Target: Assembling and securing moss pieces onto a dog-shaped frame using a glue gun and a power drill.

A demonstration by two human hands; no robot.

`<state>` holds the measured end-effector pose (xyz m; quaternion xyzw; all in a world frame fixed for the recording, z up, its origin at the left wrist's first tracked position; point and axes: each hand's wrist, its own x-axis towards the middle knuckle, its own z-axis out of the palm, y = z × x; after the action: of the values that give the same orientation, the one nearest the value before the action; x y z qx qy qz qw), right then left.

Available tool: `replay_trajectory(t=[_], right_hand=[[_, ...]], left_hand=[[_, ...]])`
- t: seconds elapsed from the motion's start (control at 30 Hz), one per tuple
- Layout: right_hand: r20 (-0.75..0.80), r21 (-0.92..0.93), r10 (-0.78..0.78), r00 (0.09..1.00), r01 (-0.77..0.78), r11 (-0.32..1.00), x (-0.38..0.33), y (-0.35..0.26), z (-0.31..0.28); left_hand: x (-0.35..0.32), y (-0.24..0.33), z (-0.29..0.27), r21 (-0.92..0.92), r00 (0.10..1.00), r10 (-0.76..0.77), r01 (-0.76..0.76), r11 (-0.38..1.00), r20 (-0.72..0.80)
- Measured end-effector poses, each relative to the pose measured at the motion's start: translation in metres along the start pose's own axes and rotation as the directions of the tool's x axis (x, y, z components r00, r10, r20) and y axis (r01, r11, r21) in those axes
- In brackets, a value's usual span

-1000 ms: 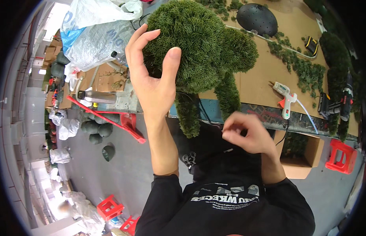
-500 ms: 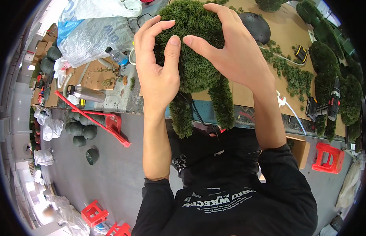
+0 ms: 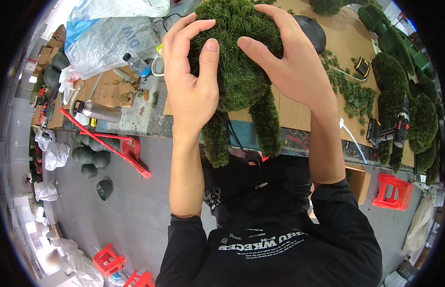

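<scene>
A bushy green artificial-grass figure (image 3: pixel 239 71) with a rounded body lies at the table's near edge, and two grass-covered legs hang from it over the edge. My left hand (image 3: pixel 192 91) cups its left side, thumb on the front and fingers curled over the upper left. From the right, my right hand (image 3: pixel 299 71) grips it the same way, its thumb resting on the grass and its fingers bent round the upper right. Between the legs a dark cord (image 3: pixel 236 134) dangles. Fingertips on the far side are partly hidden in the grass.
A dark perforated dome (image 3: pixel 312 34), green sprigs (image 3: pixel 351 93), a tape measure (image 3: pixel 362 68) and a cordless drill (image 3: pixel 400 122) lie to the right. Leftward are plastic bags (image 3: pixel 114 45), a water bottle (image 3: pixel 137 65) and a steel flask (image 3: pixel 100 111). Red stools (image 3: pixel 394 192) stand on the floor.
My right hand has shifted slightly right, and its thumb now sits farther from my left thumb. Both hands remain round the grass figure; the surrounding view has slid slightly left.
</scene>
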<state>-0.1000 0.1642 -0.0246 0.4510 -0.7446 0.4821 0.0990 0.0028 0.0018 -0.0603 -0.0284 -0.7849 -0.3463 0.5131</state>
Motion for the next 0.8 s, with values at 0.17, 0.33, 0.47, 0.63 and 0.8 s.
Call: replay_trajectory(t=[0.17, 0.33, 0.47, 0.63, 0.8], right_hand=[[0.028, -0.095, 0.067, 0.997, -0.064, 0.993, 0.002, -0.021, -0.005], [0.02, 0.041, 0.06, 0.998, -0.06, 0.997, 0.004, -0.003, -0.003], [0.059, -0.011, 0.091, 0.994, -0.091, 0.996, 0.009, -0.013, -0.008], [0.13, -0.072, 0.131, 0.983, -0.123, 0.99, 0.013, -0.042, -0.018], [0.19, -0.087, 0.138, 0.972, -0.124, 0.989, 0.023, -0.036, -0.022]], left_hand=[[0.0, 0.0, -0.001, 0.016, 1.0, 0.007, -0.007, 1.0, -0.004], [0.0, 0.0, 0.0, 0.032, 1.0, 0.017, -0.017, 0.999, 0.005], [0.0, 0.0, -0.001, 0.026, 1.0, 0.024, -0.024, 0.999, 0.003], [-0.001, -0.002, -0.001, 0.025, 1.0, 0.013, -0.013, 1.0, -0.003], [0.0, -0.001, -0.001, 0.008, 1.0, 0.002, -0.002, 1.0, 0.002]])
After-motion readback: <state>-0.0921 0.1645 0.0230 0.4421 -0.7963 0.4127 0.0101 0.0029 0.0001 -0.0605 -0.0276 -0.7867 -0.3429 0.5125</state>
